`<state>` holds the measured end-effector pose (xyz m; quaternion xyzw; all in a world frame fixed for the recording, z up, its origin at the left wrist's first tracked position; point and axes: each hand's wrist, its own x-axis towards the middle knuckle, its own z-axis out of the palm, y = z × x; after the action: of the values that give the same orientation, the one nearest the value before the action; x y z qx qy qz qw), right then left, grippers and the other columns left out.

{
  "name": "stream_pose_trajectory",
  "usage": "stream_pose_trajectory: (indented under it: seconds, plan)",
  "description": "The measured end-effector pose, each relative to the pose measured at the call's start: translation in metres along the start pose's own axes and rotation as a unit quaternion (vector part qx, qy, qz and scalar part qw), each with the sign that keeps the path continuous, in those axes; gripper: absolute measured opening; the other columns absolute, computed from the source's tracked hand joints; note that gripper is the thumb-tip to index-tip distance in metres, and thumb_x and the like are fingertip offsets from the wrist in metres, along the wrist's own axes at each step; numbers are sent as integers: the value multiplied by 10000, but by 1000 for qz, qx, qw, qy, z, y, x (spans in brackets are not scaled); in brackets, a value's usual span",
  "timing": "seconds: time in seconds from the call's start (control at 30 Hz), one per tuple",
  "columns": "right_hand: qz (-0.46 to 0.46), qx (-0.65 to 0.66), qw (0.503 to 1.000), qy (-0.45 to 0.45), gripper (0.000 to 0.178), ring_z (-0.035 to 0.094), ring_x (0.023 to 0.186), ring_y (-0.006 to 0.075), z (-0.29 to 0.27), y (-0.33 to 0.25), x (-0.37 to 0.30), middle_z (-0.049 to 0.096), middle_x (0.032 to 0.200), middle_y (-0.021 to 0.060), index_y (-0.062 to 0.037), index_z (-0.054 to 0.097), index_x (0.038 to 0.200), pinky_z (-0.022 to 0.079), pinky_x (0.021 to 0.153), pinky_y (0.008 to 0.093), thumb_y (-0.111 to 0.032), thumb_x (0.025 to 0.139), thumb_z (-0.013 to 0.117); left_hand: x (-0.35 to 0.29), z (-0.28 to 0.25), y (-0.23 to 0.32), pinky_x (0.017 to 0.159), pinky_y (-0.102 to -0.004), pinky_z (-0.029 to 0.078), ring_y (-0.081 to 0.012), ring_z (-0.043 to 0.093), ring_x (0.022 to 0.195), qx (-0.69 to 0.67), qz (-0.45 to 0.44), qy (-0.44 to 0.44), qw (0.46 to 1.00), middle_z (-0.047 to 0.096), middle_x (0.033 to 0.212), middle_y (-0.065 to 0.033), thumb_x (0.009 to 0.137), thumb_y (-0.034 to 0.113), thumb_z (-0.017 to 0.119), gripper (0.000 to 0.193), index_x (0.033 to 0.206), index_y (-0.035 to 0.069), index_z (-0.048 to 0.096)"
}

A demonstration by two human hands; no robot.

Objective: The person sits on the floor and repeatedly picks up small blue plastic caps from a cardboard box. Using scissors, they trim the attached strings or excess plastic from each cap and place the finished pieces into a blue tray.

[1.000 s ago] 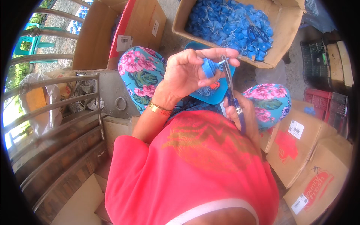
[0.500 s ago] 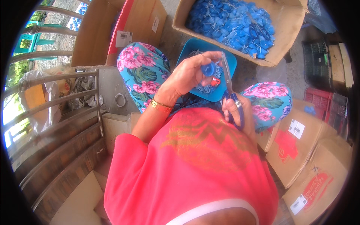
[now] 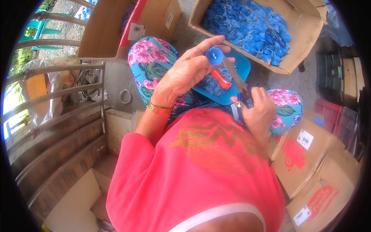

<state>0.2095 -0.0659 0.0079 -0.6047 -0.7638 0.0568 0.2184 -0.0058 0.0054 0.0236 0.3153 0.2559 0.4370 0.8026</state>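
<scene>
My left hand (image 3: 181, 73) pinches a small blue cup-shaped plastic piece (image 3: 214, 57), its hollow face up with a bit of white string at the centre. In my right hand (image 3: 259, 112) is a pair of scissors (image 3: 239, 82) with dark blue handles; the blades reach up to the piece's right edge. Whether they touch it I cannot tell. Below both hands a teal basin (image 3: 242, 65) rests between my knees, holding a tangle of pale string offcuts (image 3: 212, 86) and a red-handled tool (image 3: 222, 80). My left hand hides part of the basin.
Ahead, a cardboard box (image 3: 309, 42) holds many blue pieces (image 3: 239, 23) and another pair of scissors (image 3: 274, 36). A taller carton (image 3: 154, 27) stands far left. Metal railing (image 3: 58, 69) runs along the left. Cartons (image 3: 301, 154) and a red crate (image 3: 328, 112) are at right.
The blue piece has turned so its hollow face shows, and my left hand has risen slightly. The scissors have swung to tilt leftward, their blades now beside the piece. The whole view has shifted a little.
</scene>
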Motion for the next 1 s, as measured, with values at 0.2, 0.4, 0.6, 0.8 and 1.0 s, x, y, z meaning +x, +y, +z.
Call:
stream_pose_trajectory:
  seconds: [0.2, 0.4, 0.6, 0.8, 1.0]
  plan:
    - [-41, -44, 998, 22, 482, 541, 638, 270, -3, 3, 6, 479, 689, 65, -93, 499, 746, 373, 560, 386, -487, 677, 766, -3, -3, 0, 1090, -354, 361, -288, 494, 1254, 105, 32, 11, 994, 474, 1339, -155, 865, 52, 522, 592, 1425, 24, 334]
    - [-42, -51, 997, 29, 477, 546, 642, 260, -5, 3, 7, 480, 685, 59, -98, 507, 752, 365, 559, 381, -503, 687, 751, 0, -3, -1, 1047, -333, 391, -249, 557, 1178, 224, 38, 29, 973, 542, 1242, -116, 904, 73, 574, 504, 1374, 14, 403]
    - [-22, -49, 998, 16, 492, 563, 657, 265, -1, 1, 8, 501, 687, 66, -91, 510, 758, 368, 563, 385, -523, 692, 737, 0, 3, -6, 1010, -325, 423, -220, 570, 1152, 333, 42, 33, 941, 560, 1212, -115, 918, 66, 567, 465, 1354, 11, 418]
    - [-4, -18, 1000, 3, 472, 562, 606, 287, 5, 0, 2, 520, 651, 76, -85, 498, 720, 385, 536, 399, -490, 715, 740, 0, 1, -5, 986, -312, 439, -199, 569, 1135, 371, 13, 29, 928, 573, 1206, -121, 921, 74, 569, 475, 1366, 12, 418]
    - [-13, 23, 1000, -4, 433, 551, 541, 311, 15, 4, -8, 525, 592, 86, -77, 490, 703, 398, 498, 420, -423, 741, 747, -1, -4, -7, 916, -263, 450, -130, 556, 1060, 429, -17, 33, 903, 580, 1185, -80, 915, 68, 577, 443, 1339, 5, 464]
